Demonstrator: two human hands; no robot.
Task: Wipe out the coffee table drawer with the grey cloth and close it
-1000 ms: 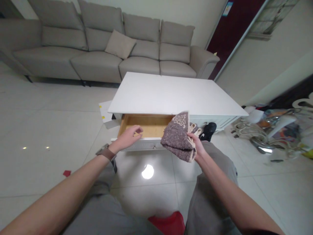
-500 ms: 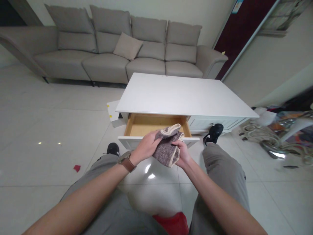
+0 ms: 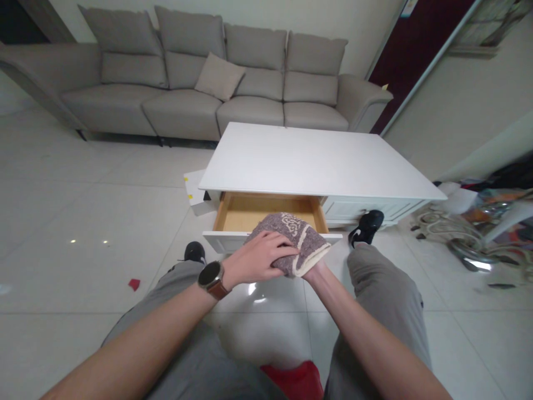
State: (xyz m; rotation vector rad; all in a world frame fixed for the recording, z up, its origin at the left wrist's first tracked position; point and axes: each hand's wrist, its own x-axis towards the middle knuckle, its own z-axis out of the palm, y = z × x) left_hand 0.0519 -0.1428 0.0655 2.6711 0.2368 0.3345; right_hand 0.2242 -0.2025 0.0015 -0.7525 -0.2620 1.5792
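A folded grey-brown towel [image 3: 291, 236] with a cream pattern and cream edge sits between both hands, just in front of the open wooden drawer [image 3: 250, 212] of a white coffee table [image 3: 312, 161]. My left hand [image 3: 256, 260], with a watch on the wrist, lies palm down on top of the towel with its fingers pressed against it. My right hand [image 3: 313, 271] is underneath the towel and mostly hidden by it; only the wrist and heel show. The drawer's inside shows bare wood.
A grey sectional sofa [image 3: 208, 89] with a cushion stands behind the table. My knees in grey trousers and black shoes [image 3: 366, 223] flank the drawer. Clutter and a fan base [image 3: 470, 244] lie on the floor at right. A red object [image 3: 291, 378] sits between my legs.
The towel went from hanging in my right hand to being held flat between both hands. My left hand came off the drawer front and onto the towel.
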